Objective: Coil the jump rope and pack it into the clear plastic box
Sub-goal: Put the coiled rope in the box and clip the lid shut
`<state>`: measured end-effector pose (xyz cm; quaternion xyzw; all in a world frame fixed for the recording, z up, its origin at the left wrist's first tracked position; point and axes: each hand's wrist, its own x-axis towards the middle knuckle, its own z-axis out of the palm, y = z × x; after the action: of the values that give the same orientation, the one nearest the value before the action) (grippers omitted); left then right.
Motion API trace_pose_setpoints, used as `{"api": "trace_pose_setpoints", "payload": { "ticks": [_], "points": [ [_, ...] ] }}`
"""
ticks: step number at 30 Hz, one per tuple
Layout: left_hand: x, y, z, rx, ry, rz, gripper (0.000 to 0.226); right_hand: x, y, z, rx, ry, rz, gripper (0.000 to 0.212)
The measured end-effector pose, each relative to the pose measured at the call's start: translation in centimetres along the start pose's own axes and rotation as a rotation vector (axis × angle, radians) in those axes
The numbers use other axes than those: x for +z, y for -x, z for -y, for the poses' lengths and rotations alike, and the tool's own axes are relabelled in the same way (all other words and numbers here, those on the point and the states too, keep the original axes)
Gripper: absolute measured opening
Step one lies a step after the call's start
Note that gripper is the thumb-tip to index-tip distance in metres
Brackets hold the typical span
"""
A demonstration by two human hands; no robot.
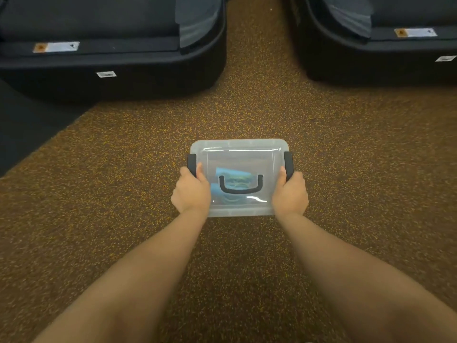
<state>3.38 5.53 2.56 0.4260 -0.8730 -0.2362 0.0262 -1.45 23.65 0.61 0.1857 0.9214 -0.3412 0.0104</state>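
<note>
Left hand (191, 191) and right hand (289, 193) each clasp a black side latch (191, 164) of the lidded clear plastic box (238, 147), its long axis spanning between them.

Two forearms bare — no sleeves, watch or rings; left hand (191, 193), right hand (290, 194) ungloved.

Speckled brown floor (123, 219) carries the clear box (237, 147) (lidded) and two black bases (148, 78).
</note>
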Motion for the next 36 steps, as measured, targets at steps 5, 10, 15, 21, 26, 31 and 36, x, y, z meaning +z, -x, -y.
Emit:
{"api": "trace_pose_setpoints", "payload": {
  "ticks": [5,10,15,21,26,31,36],
  "points": [
    [0.3,-2.9,-1.6,0.03,-0.005,-0.043,0.048,0.9,-2.4,1.9,-0.047,-0.03,-0.008,0.043],
    [1.1,-5.2,-2.1,0.064,-0.029,-0.045,0.049,1.9,-4.4,2.8,-0.105,-0.026,0.011,0.043],
    [2.2,-6.9,-1.9,0.055,-0.066,-0.007,0.051,3.2,-5.9,3.4,-0.13,-0.011,0.05,0.045],
    [3.7,-9.2,-1.8,0.054,-0.114,0.033,0.055,5.2,-7.1,3.4,-0.104,0.001,0.097,0.044],
    [4.4,-10.5,-3.0,0.085,-0.133,0.034,0.054,6.3,-8.4,3.4,-0.048,0.012,0.088,0.047],
    [5.2,-11.6,-3.3,0.067,-0.125,0.026,0.055,7.0,-9.7,4.0,-0.033,0.074,0.087,0.048],
    [5.4,-11.6,-3.4,0.065,-0.132,0.011,0.055,7.2,-10.0,4.1,-0.043,0.121,0.089,0.049]
  ]
}}
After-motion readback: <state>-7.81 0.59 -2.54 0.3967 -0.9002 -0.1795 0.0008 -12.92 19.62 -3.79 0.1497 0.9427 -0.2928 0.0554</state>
